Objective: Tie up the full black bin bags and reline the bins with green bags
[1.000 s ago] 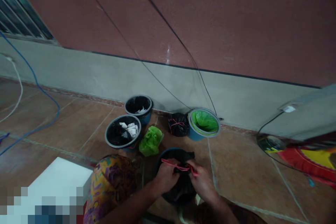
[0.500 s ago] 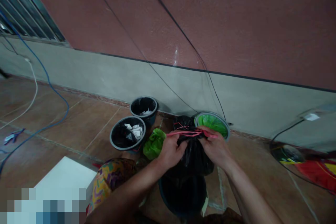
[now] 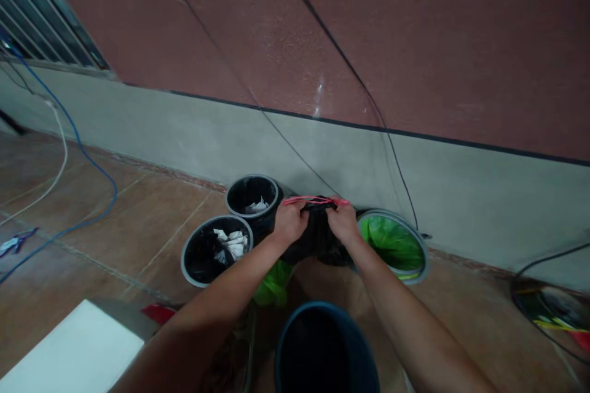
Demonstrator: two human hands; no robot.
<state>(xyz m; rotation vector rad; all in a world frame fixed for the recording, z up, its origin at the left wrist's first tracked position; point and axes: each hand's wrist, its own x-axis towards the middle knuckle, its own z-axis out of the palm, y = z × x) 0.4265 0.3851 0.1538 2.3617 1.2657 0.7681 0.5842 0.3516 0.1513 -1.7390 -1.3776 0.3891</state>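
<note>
A black garbage bag (image 3: 317, 234) with pink drawstrings (image 3: 316, 199) hangs between my hands, beyond a blue bin (image 3: 362, 350) whose inside looks dark. My left hand (image 3: 290, 221) is closed on the left side of the bag's top. On the other side, my right hand (image 3: 342, 222) grips the bag top and the string. The strings stretch across from one hand to the other. Below my left hand, a green plastic bag (image 3: 273, 282) is on the floor, partly hidden by my forearm.
Two black-lined bins, a near one (image 3: 184, 258) and a far one (image 3: 279, 193), hold white paper. A green-lined bin (image 3: 426, 264) stands right, by the wall. A white box (image 3: 74, 350) sits at lower left. Blue cable (image 3: 99, 163) crosses the floor; a coiled black cable (image 3: 514, 288) lies right.
Both hands have carried the black bag forward, away from the blue bin toward the wall. The bin's rim now shows beneath them. The view has shifted slightly.
</note>
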